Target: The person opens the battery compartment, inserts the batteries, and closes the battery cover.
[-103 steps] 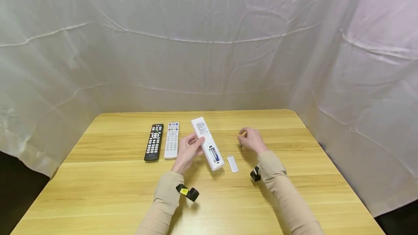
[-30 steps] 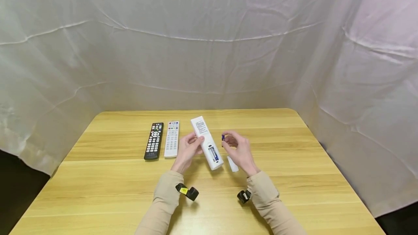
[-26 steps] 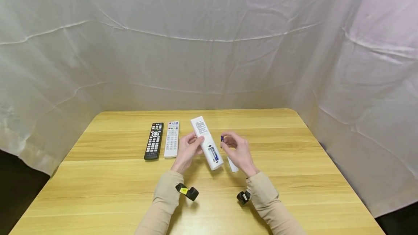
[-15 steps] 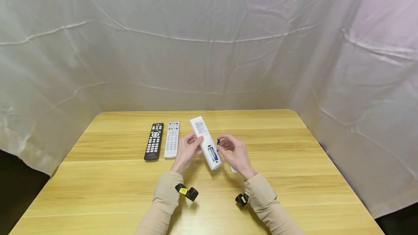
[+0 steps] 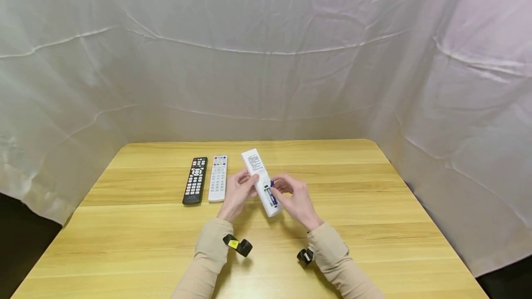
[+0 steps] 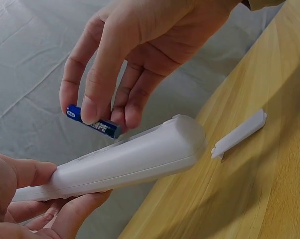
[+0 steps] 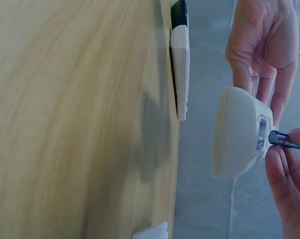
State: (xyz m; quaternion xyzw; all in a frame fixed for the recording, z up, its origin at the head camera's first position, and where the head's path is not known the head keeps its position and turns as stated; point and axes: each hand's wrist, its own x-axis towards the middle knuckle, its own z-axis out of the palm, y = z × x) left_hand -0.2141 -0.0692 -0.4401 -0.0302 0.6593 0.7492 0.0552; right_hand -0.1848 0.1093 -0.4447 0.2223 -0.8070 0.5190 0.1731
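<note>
My left hand [image 5: 238, 195] grips a white remote control [image 5: 255, 162] by its side, back face up and tilted off the table. Its battery compartment [image 5: 270, 196] lies uncovered, with one battery inside along the right side. My right hand [image 5: 296, 199] pinches a blue battery [image 6: 93, 122] between thumb and fingers. In the left wrist view that battery hovers just over the remote's back. The right wrist view shows the battery's end [image 7: 274, 138] right at the compartment opening. A white battery cover [image 6: 239, 133] lies on the table, hidden behind my right hand in the head view.
Left of my left hand, a black remote [image 5: 195, 181] and a second white remote [image 5: 218, 179] lie side by side, buttons up. The wooden table [image 5: 137, 243] is backed by a grey-white cloth [image 5: 266, 86]. Each wrist wears a small black camera.
My right hand picked up the blue battery from the table's right side and brought it left to the remote's compartment. My left hand has stayed nearly still with the remote.
</note>
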